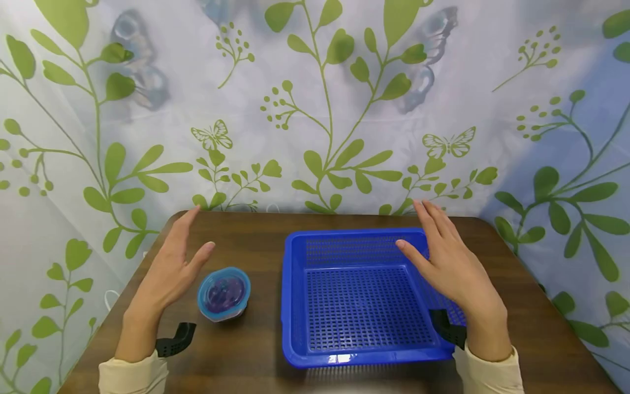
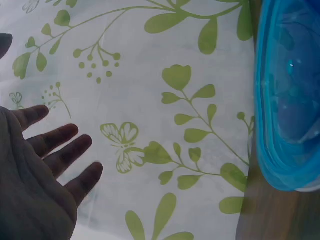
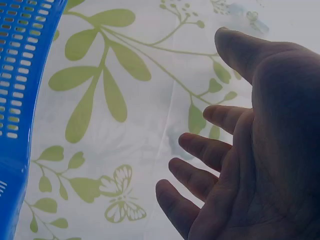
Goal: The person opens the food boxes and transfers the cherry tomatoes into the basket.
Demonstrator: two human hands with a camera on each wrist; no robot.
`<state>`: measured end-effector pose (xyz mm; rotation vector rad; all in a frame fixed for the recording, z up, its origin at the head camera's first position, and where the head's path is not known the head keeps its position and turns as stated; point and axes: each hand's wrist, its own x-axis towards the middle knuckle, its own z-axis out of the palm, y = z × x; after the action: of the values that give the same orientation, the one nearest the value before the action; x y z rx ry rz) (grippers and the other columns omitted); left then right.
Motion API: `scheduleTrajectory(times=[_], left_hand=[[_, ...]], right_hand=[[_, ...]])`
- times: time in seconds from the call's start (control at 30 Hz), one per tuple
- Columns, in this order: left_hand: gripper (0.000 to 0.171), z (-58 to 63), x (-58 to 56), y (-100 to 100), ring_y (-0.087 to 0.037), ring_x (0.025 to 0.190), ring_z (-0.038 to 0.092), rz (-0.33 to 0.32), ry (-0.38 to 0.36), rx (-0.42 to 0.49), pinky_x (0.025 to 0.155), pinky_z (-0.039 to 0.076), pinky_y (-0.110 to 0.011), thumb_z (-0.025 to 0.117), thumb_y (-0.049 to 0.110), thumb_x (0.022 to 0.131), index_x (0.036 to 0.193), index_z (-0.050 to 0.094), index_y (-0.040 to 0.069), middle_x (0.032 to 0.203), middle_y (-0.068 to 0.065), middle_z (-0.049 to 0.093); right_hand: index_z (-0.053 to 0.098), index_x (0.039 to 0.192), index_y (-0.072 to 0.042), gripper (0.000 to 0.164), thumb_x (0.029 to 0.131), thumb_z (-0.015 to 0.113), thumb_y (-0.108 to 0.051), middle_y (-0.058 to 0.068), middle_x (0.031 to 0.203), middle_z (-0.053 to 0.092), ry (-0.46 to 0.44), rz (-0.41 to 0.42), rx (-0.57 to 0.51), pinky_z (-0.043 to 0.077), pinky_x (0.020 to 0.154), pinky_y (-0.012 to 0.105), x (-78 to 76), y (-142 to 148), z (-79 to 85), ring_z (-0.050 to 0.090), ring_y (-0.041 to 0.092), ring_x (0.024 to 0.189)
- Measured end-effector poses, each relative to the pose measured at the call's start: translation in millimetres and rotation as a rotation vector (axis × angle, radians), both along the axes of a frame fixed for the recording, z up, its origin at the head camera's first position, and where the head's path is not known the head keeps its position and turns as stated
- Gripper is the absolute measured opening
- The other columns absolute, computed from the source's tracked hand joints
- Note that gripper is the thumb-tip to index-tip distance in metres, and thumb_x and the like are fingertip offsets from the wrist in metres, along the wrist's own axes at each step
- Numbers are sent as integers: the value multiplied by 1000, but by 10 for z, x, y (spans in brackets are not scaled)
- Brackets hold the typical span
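My left hand [image 1: 169, 269] is raised at the left of the table, fingers extended and thumb apart, holding nothing. Just right of it stands a small tub with a blue-rimmed clear lid [image 1: 223, 294]; dark purple contents show through. The same tub's lid [image 2: 280, 170] fills the right edge of the left wrist view. A blue perforated plastic basket [image 1: 295, 306] lies in the middle right of the table. Over its right side hovers my right hand [image 1: 455, 268], empty, fingers straight and thumb spread. In the right wrist view the basket's rim [image 3: 37, 100] shows at the left edge.
The brown wooden table [image 1: 261, 241] carries the tub and the basket. Behind it hangs a white curtain [image 1: 344, 109] printed with green leaves and butterflies, which also runs along both sides. Each wrist wears a black camera mount, such as the left mount [image 1: 177, 340].
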<state>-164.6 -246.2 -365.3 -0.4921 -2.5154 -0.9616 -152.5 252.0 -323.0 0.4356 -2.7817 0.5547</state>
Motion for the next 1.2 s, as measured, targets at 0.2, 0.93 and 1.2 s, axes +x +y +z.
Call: scheduleTrajectory(times=[0.2,0.93,1.2], left_hand=[[78,-67,10,-51,-44,151,29,-56,-23,-1,114,26,-70,67,24,100,164,23,20,165,-16,32],[91,-224,117,-166,-46,144,38,-95,-124,13,107,33,-69,80,21,90,163,27,22,163,-11,38],[92,-311,152,-209,-50,142,40,-106,-156,20,109,33,-64,80,20,89,163,26,27,163,-13,38]], right_hand=[[9,167,-22,84,104,54,-54,10,173,14,-7,9,10,31,110,69,14,-97,2,15,37,158],[15,166,-21,81,104,51,-57,2,173,16,20,89,49,38,113,59,31,-418,-72,20,29,158],[16,166,-21,81,103,51,-58,2,173,15,-1,115,33,44,108,57,41,-510,-90,19,30,158]])
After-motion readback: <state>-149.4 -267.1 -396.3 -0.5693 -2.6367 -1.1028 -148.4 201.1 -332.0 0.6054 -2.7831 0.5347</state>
